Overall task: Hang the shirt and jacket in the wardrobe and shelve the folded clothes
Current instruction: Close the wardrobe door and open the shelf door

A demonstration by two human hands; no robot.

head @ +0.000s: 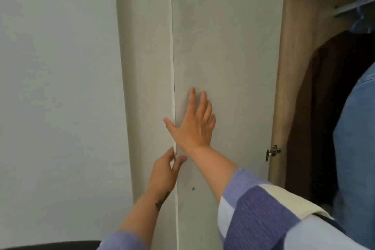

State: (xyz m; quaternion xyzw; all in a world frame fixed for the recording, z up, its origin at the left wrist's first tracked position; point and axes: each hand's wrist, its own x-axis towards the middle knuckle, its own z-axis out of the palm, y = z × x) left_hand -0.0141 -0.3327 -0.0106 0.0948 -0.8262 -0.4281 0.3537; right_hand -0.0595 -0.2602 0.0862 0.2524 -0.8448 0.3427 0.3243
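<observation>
A pale grey wardrobe door stands open in front of me. My right hand lies flat against its inner face, fingers spread, near its free edge. My left hand is just below, fingertips curled on that same edge. Inside the wardrobe at the right a dark brown jacket and a blue shirt hang from a rail. No folded clothes are in view.
A second grey panel stands left of the door edge, and beyond it a plain white wall. A metal hinge sits on the wooden wardrobe side. A dark object shows at the bottom left.
</observation>
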